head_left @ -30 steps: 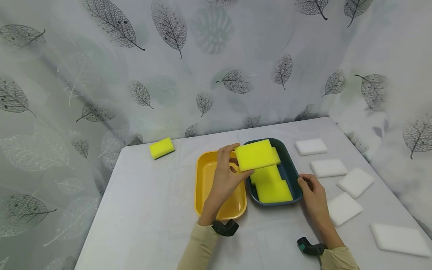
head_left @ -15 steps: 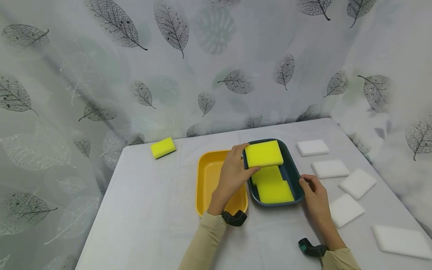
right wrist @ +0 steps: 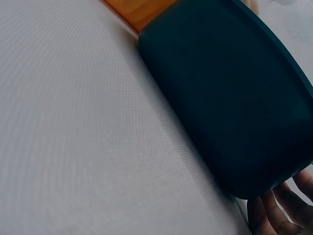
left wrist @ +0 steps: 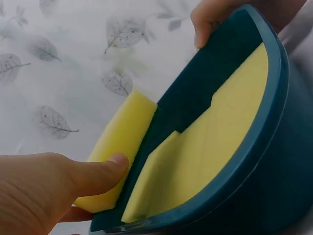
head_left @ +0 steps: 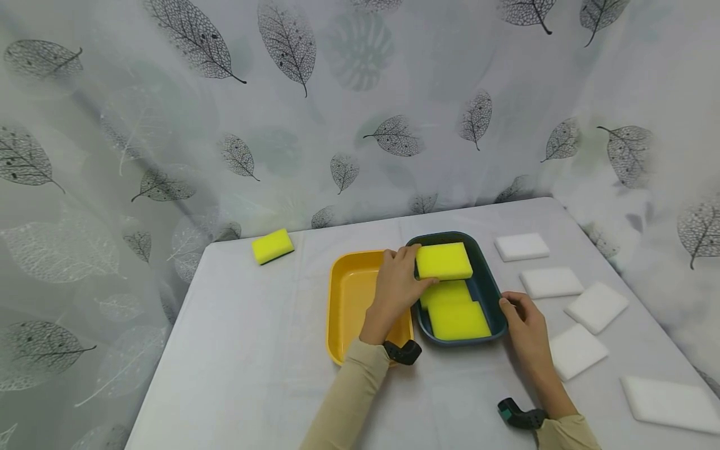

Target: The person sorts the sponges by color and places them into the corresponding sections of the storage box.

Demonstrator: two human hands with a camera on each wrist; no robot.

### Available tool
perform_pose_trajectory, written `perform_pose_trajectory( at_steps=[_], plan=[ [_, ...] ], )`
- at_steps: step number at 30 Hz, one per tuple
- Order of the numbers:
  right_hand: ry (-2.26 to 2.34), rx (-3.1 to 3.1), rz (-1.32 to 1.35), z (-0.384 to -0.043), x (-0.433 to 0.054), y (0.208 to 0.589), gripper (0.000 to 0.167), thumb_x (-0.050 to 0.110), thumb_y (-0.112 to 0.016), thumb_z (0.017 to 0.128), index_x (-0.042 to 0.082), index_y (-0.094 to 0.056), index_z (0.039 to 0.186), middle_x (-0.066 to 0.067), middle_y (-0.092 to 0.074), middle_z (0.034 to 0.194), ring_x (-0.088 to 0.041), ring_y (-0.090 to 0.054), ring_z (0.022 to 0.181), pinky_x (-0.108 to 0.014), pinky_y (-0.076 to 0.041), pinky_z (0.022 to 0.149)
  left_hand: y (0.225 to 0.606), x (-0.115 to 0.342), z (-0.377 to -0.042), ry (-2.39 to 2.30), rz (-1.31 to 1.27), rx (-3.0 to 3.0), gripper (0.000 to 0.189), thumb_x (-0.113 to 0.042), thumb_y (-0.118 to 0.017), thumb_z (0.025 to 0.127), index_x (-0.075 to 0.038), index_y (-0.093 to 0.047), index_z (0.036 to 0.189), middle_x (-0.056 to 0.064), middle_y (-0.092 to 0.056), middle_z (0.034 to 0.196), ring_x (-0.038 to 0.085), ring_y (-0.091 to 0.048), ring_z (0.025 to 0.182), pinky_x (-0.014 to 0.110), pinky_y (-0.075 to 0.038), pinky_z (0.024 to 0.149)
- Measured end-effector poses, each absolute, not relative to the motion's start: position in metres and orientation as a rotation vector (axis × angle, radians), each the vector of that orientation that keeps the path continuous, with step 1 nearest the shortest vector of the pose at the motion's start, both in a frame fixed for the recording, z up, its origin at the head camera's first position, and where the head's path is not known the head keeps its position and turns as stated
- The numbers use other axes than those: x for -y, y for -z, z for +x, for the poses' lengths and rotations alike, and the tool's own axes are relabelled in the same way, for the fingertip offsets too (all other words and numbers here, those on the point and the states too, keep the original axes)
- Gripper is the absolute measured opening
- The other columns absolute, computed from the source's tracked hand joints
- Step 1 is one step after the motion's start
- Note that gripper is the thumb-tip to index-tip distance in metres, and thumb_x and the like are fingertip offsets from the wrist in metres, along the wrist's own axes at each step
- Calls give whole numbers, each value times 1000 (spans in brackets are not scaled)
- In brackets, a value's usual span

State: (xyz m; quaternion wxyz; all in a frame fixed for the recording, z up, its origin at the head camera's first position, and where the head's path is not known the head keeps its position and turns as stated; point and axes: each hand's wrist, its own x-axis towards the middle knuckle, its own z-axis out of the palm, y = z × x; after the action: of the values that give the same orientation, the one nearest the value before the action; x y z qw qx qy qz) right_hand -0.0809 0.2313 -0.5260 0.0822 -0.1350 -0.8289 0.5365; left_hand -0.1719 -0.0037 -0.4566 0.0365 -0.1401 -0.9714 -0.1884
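The left hand [head_left: 397, 284] pinched a yellow sponge [head_left: 445, 261] between thumb and fingers. The sponge was over the part of a dark teal tray [head_left: 479, 289] nearest the table's far edge, its near edge tipped slightly over the sponges below. The right hand [head_left: 524, 322] gripped the tray's right-hand wall towards its near corner, with fingers against the outside. In the tray's near half, two more yellow sponges [head_left: 460, 320] overlapped in a stepped shape.

Just left of it stood an orange-yellow tray [head_left: 344, 306], partly behind the left forearm. Another yellow sponge [head_left: 273, 246], with a dark underside, lay by the far edge of the table [head_left: 236, 350], near its far left corner. Five white blocks [head_left: 551, 282] lay between the teal tray and the table's right edge. A leaf-patterned curtain [head_left: 292, 156] hung beyond the far edge.
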Motion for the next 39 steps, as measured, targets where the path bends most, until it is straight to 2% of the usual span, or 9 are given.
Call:
perform_pose_trajectory(
  at_steps=[7, 13, 17, 28, 39],
  plan=[
    [-1605, 2468, -404, -82, -231, 526, 44, 33, -48, 110, 1, -58, 138, -18, -62, 137, 11, -48, 96, -1, -39, 80, 465, 0, -178, 436, -417, 3002, 81, -58, -74, 91, -14, -48, 155, 5, -64, 142, 28, -50, 118, 35, -48, 99],
    [-1612, 2467, -411, -81, -231, 525, 44, 33, -48, 110, 0, -58, 138, -18, -62, 137, 10, -48, 96, 0, -39, 81, 469, -1, -180, 386, -427, 2996, 80, -59, -74, 90, -13, -52, 152, 5, -67, 136, 26, -46, 110, 33, -43, 89],
    [-1615, 2466, -414, -81, -230, 524, 44, 34, -47, 110, 0, -58, 137, -18, -62, 136, 9, -48, 97, 0, -39, 81, 472, -2, -181, 366, -433, 3011, 78, -60, -73, 91, -13, -53, 150, 4, -67, 134, 26, -45, 111, 33, -45, 89],
    [-1597, 2470, -398, -80, -229, 523, 44, 35, -47, 110, 0, -58, 136, -17, -61, 134, 7, -49, 97, -2, -40, 81, 473, -3, -181, 313, -434, 3040, 79, -61, -71, 92, -13, -50, 152, 4, -60, 143, 26, -44, 117, 35, -47, 89],
    [-1621, 2462, -404, -82, -230, 526, 43, 32, -48, 110, 1, -58, 138, -15, -61, 136, 10, -49, 97, -2, -40, 80, 460, 4, -173, 259, -482, 3055, 84, -62, -64, 96, -16, -38, 161, 3, -48, 157, 28, -46, 130, 40, -50, 98]
  ],
)
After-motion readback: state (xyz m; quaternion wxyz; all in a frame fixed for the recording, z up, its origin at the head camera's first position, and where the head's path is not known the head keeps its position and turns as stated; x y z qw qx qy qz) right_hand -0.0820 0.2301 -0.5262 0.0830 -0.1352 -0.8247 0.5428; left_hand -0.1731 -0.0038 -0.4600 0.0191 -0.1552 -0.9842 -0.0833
